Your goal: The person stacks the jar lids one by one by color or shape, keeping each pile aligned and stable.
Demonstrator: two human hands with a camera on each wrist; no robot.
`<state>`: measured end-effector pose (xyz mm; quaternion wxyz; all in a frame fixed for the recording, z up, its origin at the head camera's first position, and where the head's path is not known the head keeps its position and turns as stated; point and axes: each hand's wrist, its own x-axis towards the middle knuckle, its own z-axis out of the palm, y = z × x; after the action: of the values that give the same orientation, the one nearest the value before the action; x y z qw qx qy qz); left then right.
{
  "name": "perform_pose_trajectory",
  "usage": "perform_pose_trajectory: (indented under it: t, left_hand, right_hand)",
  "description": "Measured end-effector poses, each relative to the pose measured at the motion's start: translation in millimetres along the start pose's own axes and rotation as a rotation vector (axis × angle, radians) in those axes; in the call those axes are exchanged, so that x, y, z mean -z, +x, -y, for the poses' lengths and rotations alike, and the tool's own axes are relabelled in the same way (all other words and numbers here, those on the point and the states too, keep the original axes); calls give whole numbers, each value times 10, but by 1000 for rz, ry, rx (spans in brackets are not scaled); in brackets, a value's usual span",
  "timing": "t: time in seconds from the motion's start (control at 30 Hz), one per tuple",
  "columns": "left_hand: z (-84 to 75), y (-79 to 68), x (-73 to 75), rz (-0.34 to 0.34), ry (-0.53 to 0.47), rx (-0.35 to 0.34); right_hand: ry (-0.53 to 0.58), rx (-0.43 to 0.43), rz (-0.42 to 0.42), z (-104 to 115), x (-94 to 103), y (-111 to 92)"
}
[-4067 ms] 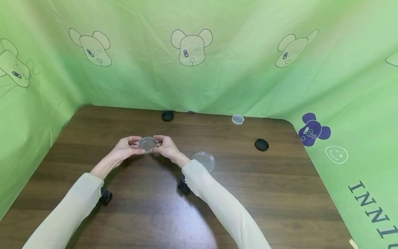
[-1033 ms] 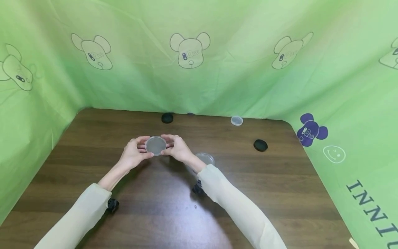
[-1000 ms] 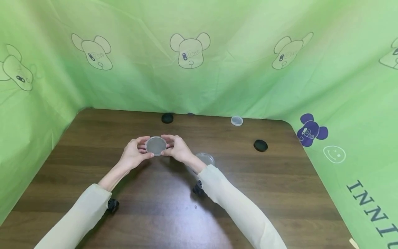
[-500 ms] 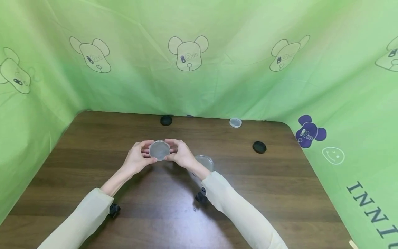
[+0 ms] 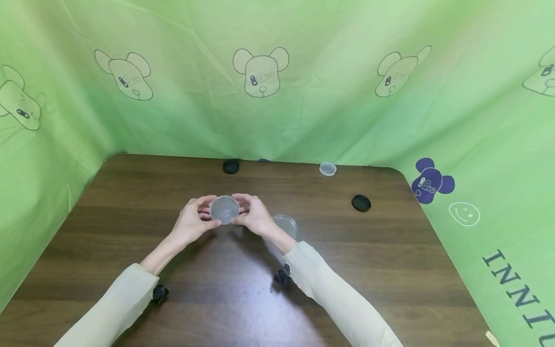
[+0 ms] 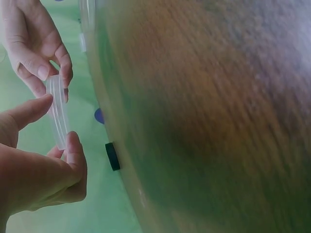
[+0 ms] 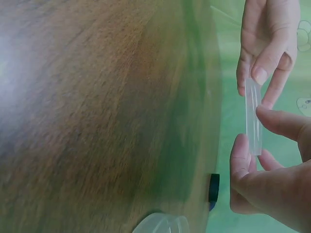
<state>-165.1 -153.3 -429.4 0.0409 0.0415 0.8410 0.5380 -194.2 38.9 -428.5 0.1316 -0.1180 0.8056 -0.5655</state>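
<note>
A clear, shallow round dish, like a petri dish [image 5: 224, 209], is held up over the table between both hands. My left hand [image 5: 192, 221] pinches its left rim, thumb at the near side and fingers beyond. The right hand [image 5: 256, 217] grips the opposite rim in the same way. Seen edge-on in the left wrist view, the dish [image 6: 58, 114] shows ridged sides; the right wrist view also has the dish [image 7: 253, 116] upright on edge between the fingertips. A second clear round dish [image 5: 289, 223] lies on the table, partly hidden behind the right forearm.
On the brown wooden table [image 5: 208, 313], one black round disc [image 5: 231, 166] lies at the back edge and another black disc [image 5: 361, 203] to the right. A small translucent round cap [image 5: 327, 169] is at the back. Green printed cloth [image 5: 182, 120] encloses the table.
Over the last few seconds both hands have carried the dish rightward and tipped its flat face more toward the head camera. In the last half second it has barely shifted.
</note>
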Motion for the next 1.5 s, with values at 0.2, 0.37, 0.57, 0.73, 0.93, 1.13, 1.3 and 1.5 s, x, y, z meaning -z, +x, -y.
perform_pose_trajectory:
  t: [0.2, 0.37, 0.57, 0.73, 0.93, 1.13, 1.3, 1.5]
  left_hand:
    - [-9, 5, -52, 11, -24, 5]
    - [-53, 2, -94, 8, -39, 7]
    - [-110, -14, -152, 15, -53, 19]
    - [-142, -8, -210, 14, -57, 6]
    - [-178, -4, -289, 12, -59, -7]
    - [-217, 9, -371, 27, -47, -18]
    - [-244, 14, -417, 33, -45, -18]
    - [-252, 16, -459, 52, -58, -28]
  right_hand:
    - [30, -6, -5, 5, 55, -64]
    - [24, -1, -25, 6, 97, -117]
    - [11, -4, -35, 12, 135, -186]
    - [19, 7, -49, 7, 176, -228]
    - [9, 1, -74, -8, 233, -279]
    - [-4, 2, -94, -48, 294, -329]
    - [-9, -7, -92, -74, 362, -370]
    - [-25, -12, -73, -76, 415, -416]
